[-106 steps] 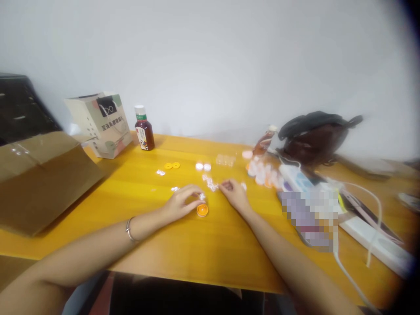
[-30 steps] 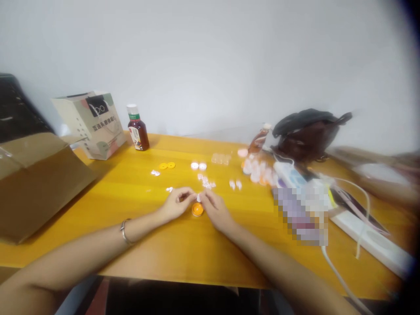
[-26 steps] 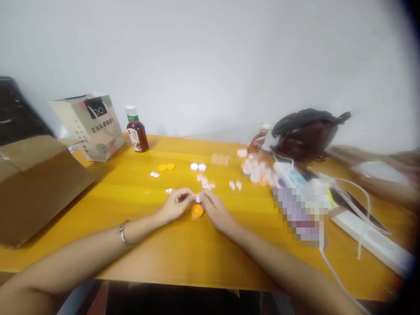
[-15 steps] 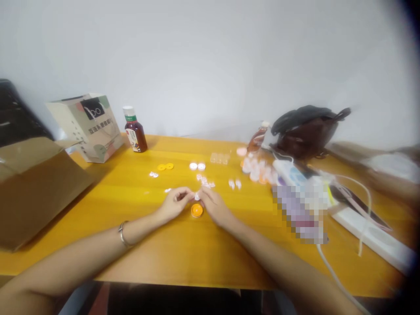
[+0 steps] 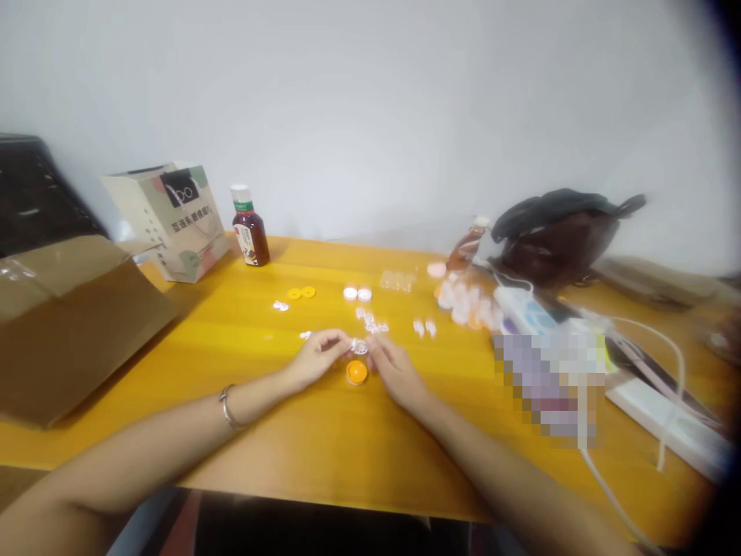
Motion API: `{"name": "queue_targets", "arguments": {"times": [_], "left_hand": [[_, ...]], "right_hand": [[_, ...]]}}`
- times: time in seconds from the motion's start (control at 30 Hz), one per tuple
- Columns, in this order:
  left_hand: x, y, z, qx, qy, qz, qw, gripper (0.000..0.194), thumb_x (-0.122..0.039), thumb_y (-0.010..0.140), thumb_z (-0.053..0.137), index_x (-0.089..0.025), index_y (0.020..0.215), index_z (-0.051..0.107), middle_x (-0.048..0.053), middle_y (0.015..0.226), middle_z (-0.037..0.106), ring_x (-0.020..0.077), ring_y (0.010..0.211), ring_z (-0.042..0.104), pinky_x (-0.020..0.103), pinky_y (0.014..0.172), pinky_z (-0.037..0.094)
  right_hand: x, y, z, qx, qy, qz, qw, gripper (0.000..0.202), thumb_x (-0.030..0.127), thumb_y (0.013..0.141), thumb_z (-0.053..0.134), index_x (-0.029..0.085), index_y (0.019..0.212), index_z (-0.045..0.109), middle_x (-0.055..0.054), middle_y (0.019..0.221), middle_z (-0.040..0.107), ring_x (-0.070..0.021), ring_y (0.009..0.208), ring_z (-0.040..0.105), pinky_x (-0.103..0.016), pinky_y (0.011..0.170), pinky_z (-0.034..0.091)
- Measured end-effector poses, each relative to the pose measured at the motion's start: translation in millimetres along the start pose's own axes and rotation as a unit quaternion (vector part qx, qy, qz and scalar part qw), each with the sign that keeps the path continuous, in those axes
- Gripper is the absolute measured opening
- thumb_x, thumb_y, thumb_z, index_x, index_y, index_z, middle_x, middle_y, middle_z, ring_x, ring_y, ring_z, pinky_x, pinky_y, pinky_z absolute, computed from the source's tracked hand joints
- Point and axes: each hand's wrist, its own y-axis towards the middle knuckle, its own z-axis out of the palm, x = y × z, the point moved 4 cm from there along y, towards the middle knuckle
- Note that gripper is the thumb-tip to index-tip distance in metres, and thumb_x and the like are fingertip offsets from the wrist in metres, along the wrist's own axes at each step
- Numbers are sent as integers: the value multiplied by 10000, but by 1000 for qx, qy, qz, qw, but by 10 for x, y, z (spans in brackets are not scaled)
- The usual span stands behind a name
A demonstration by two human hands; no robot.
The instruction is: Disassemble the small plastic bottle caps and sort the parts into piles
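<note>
pinching a small white plastic piece (image 5: 359,347) just below the centre of the frame, the left hand (image 5: 317,358) and the right hand (image 5: 400,374) nearly meet above a yellow wooden table (image 5: 324,455). each grip is narrow and drawn in on the piece, one from either side; whether it is one part or several together is too blurred to tell. just below it in the frame, a round orange cap (image 5: 356,374) rests on the table, hollow side up, apart from both hands.

the step in hand looks like close two-handed handling of the white piece. the next move seems to call for light, steady fingertips and care not to knock the orange cap.

beyond the hands, near the middle of the frame, lie loose white pieces (image 5: 369,320), with a pair of white caps (image 5: 350,293) above them and a pair of yellow discs (image 5: 295,295) further left. a blurred heap of caps (image 5: 463,301) lies right of centre. at upper left stand a dark red drink bottle (image 5: 252,241) and a printed paper bag (image 5: 194,220); a white power strip (image 5: 665,413) crosses the lower right.
</note>
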Motion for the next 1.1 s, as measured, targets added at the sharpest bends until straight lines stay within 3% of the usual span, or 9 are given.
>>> {"name": "queue_targets", "arguments": {"times": [0.23,0.47,0.63,0.87,0.97,1.1], "left_hand": [[0,-1,9,7,-3,2,1000,326,-444,733,606,-128,664,561,0,631,565,104,603,506,221,624,400],[2,-29,26,-9,40,36,999,298,-410,780,560,-132,674,551,4,637,563,112,627,512,226,643,414],[4,-51,28,-30,88,79,993,246,-347,822,520,-133,702,545,12,671,559,119,669,517,226,657,412],[-10,-58,8,-61,125,99,985,240,-342,834,503,-141,710,543,9,680,555,121,675,508,224,655,412],[-28,-69,-23,-81,121,97,985,246,-340,844,488,-143,707,539,7,681,556,119,681,513,222,669,412],[-37,-70,-25,-71,95,86,989,262,-357,845,486,-142,705,537,15,689,569,126,699,530,229,691,422]], "right_hand": [[-59,11,40,19,-4,-3,1000,275,387,869,417,180,744,547,20,653,533,-115,598,470,-222,556,361],[-34,24,-3,26,-47,-28,998,260,343,849,437,187,643,472,39,580,456,-101,546,420,-216,529,325],[-48,46,-15,25,-23,-4,999,294,339,831,431,191,578,402,49,538,378,-97,516,374,-212,488,287],[-2,44,-48,-26,-135,-105,985,265,304,849,412,200,605,426,22,580,425,-122,566,402,-243,556,319],[-6,59,-179,-83,-189,-156,966,264,291,853,409,206,607,446,3,586,442,-143,592,411,-273,606,325],[-184,181,-424,-170,-180,-113,962,264,344,860,412,203,657,501,-9,611,480,-153,602,439,-283,604,342]]}}
